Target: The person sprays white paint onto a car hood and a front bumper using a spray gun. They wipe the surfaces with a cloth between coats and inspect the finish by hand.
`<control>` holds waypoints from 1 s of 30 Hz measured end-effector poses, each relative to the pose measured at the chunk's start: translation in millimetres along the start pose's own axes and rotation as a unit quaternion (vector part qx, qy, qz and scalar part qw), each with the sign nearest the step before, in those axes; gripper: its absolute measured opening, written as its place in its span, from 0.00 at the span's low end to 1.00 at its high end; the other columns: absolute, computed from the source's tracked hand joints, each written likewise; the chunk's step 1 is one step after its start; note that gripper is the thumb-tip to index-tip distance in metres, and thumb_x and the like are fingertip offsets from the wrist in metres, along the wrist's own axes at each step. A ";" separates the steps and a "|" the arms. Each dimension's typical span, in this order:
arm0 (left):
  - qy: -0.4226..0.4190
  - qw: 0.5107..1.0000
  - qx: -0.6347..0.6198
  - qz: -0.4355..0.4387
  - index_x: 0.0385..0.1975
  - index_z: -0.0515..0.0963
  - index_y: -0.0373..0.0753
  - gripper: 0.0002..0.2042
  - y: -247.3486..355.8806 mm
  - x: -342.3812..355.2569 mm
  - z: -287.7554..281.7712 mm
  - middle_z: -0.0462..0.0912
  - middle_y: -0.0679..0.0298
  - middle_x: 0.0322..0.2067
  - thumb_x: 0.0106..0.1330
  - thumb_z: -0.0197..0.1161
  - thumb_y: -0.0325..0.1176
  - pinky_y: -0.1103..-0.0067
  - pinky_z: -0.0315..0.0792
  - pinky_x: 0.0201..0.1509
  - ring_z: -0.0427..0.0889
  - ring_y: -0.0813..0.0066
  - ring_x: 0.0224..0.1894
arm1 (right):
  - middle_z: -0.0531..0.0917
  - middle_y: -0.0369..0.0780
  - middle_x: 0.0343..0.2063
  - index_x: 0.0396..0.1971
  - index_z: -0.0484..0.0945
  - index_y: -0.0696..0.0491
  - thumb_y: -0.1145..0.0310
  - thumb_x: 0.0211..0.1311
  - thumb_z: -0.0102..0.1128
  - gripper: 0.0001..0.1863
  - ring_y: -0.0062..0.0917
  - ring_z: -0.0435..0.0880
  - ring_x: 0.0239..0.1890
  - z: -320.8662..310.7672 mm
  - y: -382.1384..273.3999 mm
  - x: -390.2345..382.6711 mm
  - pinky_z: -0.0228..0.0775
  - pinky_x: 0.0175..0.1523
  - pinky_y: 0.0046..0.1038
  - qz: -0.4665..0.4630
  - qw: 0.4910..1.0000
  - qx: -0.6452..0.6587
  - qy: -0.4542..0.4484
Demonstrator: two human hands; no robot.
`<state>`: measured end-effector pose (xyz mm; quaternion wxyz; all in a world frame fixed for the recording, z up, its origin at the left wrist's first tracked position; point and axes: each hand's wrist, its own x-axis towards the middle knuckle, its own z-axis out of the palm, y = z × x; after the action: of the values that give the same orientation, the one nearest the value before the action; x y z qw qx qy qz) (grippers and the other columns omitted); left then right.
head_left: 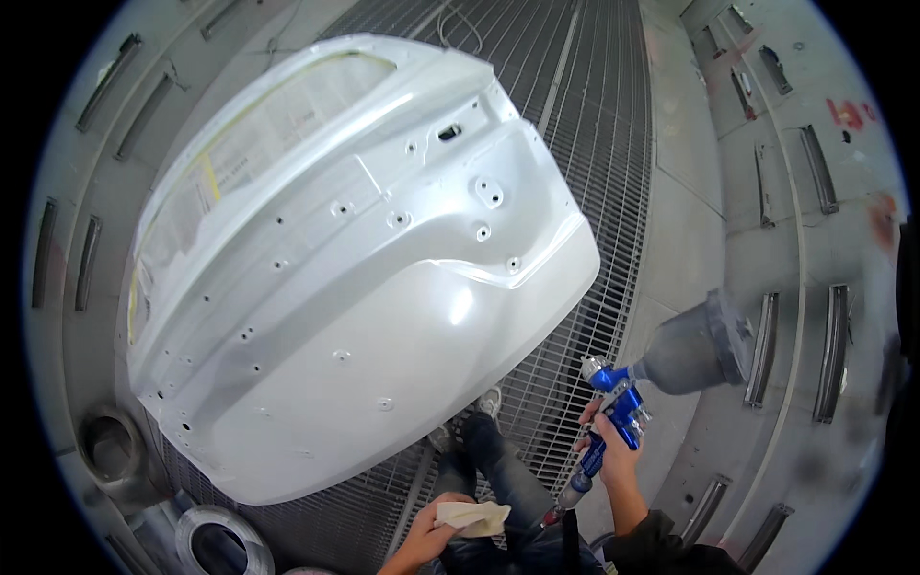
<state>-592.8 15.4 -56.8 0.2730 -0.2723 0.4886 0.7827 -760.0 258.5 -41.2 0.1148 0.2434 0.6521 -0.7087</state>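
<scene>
The right hand [618,458] is curling closed around the handle of a blue metal spray gun [625,412] with a grey cup [685,353]; the left hand [428,533] is pinching a folded cream cloth [474,518]. Ahead of the left hand, a large glossy white tailgate panel [383,287] is looking well coated; yellow-edged masking paper [278,115] is covering its window opening, apparently leaving unmasking undone.

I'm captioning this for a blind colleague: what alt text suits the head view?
A person's right hand grips a blue spray gun with a grey cup, beside a large, glossy white vehicle panel above a metal floor grating. The left hand holds a pale cloth.
</scene>
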 end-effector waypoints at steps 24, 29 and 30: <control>0.488 0.831 -0.216 0.159 0.47 0.73 0.27 0.17 -49.7 -120.7 118.0 0.81 0.54 0.39 0.58 0.52 0.28 0.73 0.74 0.44 0.81 0.63 0.39 | 0.80 0.41 0.39 0.49 0.69 0.59 0.75 0.58 0.57 0.18 0.26 0.81 0.36 -55.3 -150.3 94.7 0.79 0.24 0.32 -0.035 0.983 -0.031 -0.178; 0.523 0.807 -0.214 0.173 0.46 0.73 0.28 0.17 -47.3 -115.2 149.4 0.80 0.55 0.39 0.59 0.53 0.30 0.73 0.73 0.46 0.80 0.63 0.40 | 0.79 0.41 0.38 0.45 0.72 0.60 0.77 0.56 0.56 0.15 0.26 0.81 0.35 -69.5 -196.2 98.4 0.78 0.24 0.29 -0.066 0.980 -0.016 -0.189; 0.549 0.792 -0.213 0.159 0.47 0.73 0.28 0.17 -43.9 -115.0 155.1 0.80 0.55 0.39 0.59 0.53 0.30 0.72 0.73 0.46 0.80 0.64 0.40 | 0.80 0.41 0.38 0.45 0.72 0.59 0.77 0.56 0.56 0.15 0.25 0.81 0.35 -71.6 -203.0 95.5 0.78 0.24 0.29 -0.068 0.981 -0.013 -0.181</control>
<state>-506.3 154.9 53.9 -0.2342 -0.6264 0.4134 0.6179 -925.2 368.5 85.6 0.1858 0.0645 0.6449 -0.7385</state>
